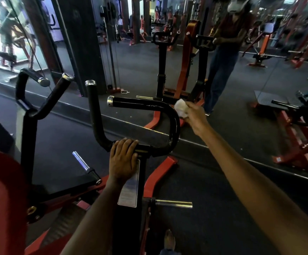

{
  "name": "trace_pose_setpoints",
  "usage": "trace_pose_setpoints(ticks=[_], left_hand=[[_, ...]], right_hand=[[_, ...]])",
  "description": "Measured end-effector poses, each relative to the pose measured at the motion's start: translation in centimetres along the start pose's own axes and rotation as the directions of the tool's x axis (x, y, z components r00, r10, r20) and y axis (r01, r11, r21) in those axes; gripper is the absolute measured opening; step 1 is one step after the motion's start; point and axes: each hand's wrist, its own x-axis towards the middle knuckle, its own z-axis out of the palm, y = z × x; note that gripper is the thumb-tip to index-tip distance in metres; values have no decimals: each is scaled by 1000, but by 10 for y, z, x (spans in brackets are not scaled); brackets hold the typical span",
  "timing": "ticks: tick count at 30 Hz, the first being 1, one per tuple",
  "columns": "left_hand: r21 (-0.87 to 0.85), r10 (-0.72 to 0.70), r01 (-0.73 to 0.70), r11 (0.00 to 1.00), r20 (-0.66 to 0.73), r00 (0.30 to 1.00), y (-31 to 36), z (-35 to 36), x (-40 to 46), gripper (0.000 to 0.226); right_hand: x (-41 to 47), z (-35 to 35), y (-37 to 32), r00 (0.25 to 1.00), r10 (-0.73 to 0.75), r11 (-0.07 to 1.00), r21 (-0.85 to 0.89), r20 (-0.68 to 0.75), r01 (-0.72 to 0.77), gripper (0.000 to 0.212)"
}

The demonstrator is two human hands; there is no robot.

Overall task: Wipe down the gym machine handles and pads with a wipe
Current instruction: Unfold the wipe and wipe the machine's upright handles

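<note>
Left hand [124, 159] flat, fingers straight on black handle [145, 104], right hand [194, 115] clutching white wipe [180, 107] beside its bend

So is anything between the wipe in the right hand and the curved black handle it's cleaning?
Nothing visible. The right hand holds the white wipe right at the outer bend of the black handle. The left hand rests lower on the crossbar, clear of that spot.

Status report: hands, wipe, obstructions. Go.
Left hand resting on handle bar. Right hand holds wipe at its bend. Nothing in the way.
</note>
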Motion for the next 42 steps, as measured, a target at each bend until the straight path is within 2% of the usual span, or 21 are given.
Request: trace_pose_setpoints(ticks=[2,4,6,9,16,18,22,24,26,27,28,30,31,33,34,38,42], left_hand=[[5,-3,3,1000,2,1000,-1,1,-1,44],[-1,-1,1,1000,5,1000,-2,2,-2,43],[-7,8,-8,1000,2,1000,-4,3,-2,43],[-15,13,-13,1000,-4,1000,-5,3,-1,43],[2,-4,4,1000,10,1000,-3,2,-1,45],[2,0,0,1000,14,1000,-3,2,-1,45],[-5,0,0,1000,10,1000,-5,3,-1,47],[-3,-1,1,1000,7,1000,-5,4,-1,47],[0,2,-2,1000,7,1000,-4,3,-1,46],[1,3,-3,1000,8,1000,-5,3,-2,45],[2,3,-3,1000,8,1000,-4,3,-2,44],[7,4,-4,1000,6,1000,-4,3,-2,43],[8,6,-6,1000,3,1000,-3,2,-2,43],[6,8,-8,1000,-6,1000,-4,3,-2,42],[5,8,-8,1000,-9,1000,-4,3,-2,42],[3,13,-13,1000,-17,1000,-5,4,-1,42],[10,22,-22,1000,-28,999,-3,3,-1,42]], right_hand=[[3,7,-2,990,-10,1000,-15,144,13,28],[-9,9,16,991,18,999,43,133,-24,25],[-28,4,52,983,129,986,90,127,-141,24],[-57,2,87,955,204,969,92,217,-228,32],[-12,-1,19,989,95,963,241,109,-119,31],[-19,2,37,985,104,962,237,134,-134,30],[-67,7,90,957,219,960,133,191,-246,29],[-81,5,98,969,225,970,74,99,-232,24],[-75,-1,93,986,45,995,-83,-161,-59,22],[-68,-4,85,958,-123,976,-207,-260,69,25],[-62,-7,74,905,-319,919,-326,-280,223,28],[-52,-6,59,780,-610,738,-460,-142,494,38],[-51,-3,58,745,-666,666,-476,-35,574,43],[-57,4,68,747,-654,624,-472,121,623,49],[-64,8,82,753,-641,620,-479,147,621,49],[-107,18,135,768,-631,640,-486,109,595,46],[-115,12,124,749,-662,650,-474,30,594,48]])
